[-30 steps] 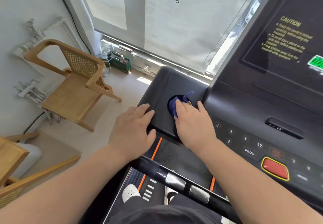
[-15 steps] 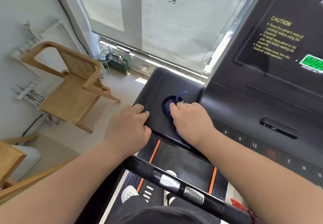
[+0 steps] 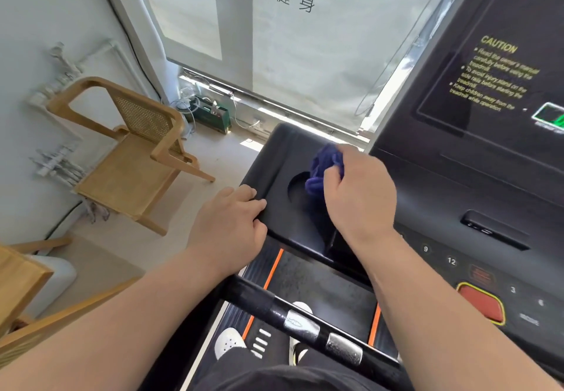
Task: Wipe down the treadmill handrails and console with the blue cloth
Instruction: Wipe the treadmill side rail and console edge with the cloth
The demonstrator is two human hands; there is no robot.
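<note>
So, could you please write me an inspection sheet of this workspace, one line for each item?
Surface: black treadmill console with a round cup recess in its left wing.
Job's things: blue cloth, bunched at the recess; handrail bar in front.
Clutter: nothing seen on the console.
Grippers: right hand grips the cloth; left hand rests on the wing's edge.
Cables: white wires by the window, around a green box.
Surroundings: wooden chair, window blind.
</note>
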